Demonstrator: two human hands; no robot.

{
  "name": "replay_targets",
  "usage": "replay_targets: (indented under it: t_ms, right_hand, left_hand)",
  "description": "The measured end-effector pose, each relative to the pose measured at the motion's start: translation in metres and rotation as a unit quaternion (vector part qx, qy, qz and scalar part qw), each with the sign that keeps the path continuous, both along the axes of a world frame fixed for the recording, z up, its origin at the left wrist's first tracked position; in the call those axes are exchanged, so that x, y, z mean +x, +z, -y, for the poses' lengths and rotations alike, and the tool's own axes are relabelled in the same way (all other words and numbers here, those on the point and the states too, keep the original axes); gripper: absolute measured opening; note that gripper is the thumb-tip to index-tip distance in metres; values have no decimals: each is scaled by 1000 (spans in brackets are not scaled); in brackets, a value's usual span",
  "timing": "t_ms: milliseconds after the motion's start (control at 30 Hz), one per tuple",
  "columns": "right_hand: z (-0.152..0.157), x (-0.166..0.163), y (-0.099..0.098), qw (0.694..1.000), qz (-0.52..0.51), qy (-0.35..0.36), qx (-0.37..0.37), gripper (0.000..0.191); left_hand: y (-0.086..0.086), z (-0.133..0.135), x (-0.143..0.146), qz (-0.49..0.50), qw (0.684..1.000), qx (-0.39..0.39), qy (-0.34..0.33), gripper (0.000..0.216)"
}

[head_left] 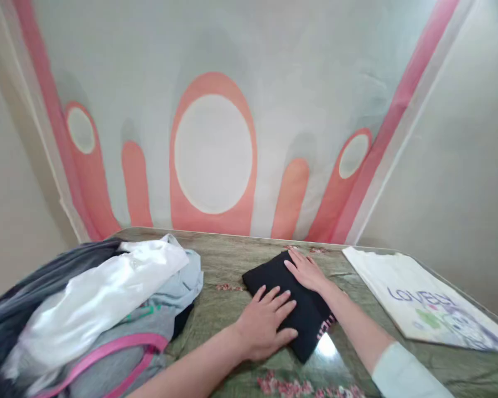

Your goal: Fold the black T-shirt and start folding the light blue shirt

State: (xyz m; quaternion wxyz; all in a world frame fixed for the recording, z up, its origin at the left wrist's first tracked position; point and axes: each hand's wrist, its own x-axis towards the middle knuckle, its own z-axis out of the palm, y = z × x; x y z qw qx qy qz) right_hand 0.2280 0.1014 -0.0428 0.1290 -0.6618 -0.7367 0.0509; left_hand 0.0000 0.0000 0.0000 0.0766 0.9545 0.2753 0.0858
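Observation:
A black garment, folded into a compact rectangle with some pink lettering at its lower right edge, lies on the table. My left hand rests on its lower left side, palm down with the fingers spread. On its upper right part my right hand lies flat, fingers stretched out. Neither hand grips the cloth. Off to the right is a white garment with "LOVELY" and a coloured drawing on it, spread flat and apart from my hands.
A loose heap of clothes is on the left: a white garment, a grey one with a pink-trimmed neckline, and dark cloth. The table has a greenish surface with pink flowers. Behind it stands a painted wall.

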Motion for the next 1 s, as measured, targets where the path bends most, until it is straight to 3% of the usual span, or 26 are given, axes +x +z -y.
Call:
replay_targets:
  t_ms: [133,233,433,567,700,800,1000]
  right_hand:
    - [-2,13,-6,999,-3,-41,3,63]
    - [3,26,-7,1000,-9,-26,13,62]
    - [27,60,4,997,-54,-19,50,47]
    - [40,85,12,991,-108,-78,0,45]
    - [51,98,18,981,-151,-102,-67,42]
    - [59,98,25,971,-188,-95,-113,40]
    - [74,91,45,937,-240,-54,-249,39]
  left_hand:
    - [-8,-22,-13,6,991,32,132,56]
    - [-16,-43,-28,-3,971,38,234,59]
    - [-16,-64,-40,-17,945,62,319,53]
    - [1,-39,-23,15,964,90,248,51]
    - [13,5,3,24,993,12,119,55]
    - [17,32,16,32,997,-24,60,62]
    - [24,42,17,-21,1000,-14,12,60]
